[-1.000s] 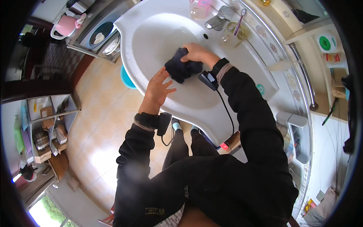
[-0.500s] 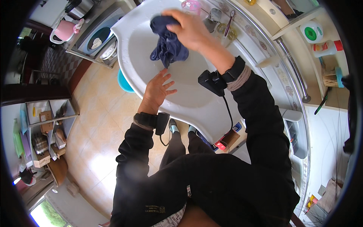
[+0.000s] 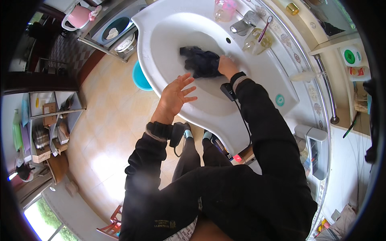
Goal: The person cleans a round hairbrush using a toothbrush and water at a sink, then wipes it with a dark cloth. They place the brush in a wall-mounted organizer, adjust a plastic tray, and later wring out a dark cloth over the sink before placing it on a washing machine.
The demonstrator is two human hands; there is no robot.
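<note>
A dark navy cloth point(image 3: 201, 62) lies bunched in the bowl of the white washbasin point(image 3: 163, 30), apparently in shallow water. My right hand point(image 3: 228, 67) is closed on the cloth's right end, its fingers partly hidden. Over the basin's near left rim, my left hand point(image 3: 176, 96) hovers with fingers spread and palm bare, close to the cloth's lower edge but holding nothing. Each wrist wears a strapped black device with a cable.
A metal faucet point(image 3: 245, 23), a pink cup point(image 3: 224, 10) and a toothbrush point(image 3: 265, 29) in a clear yellowish cup point(image 3: 257, 42) stand along the basin's back right. A teal basin point(image 3: 141, 78) sits on the floor at left. A metal rail point(image 3: 326, 86) runs along the right wall.
My right hand has brought the cloth down from above the basin into the bowl, where it is spread out more. My left hand stays open, and the view has shifted slightly.
</note>
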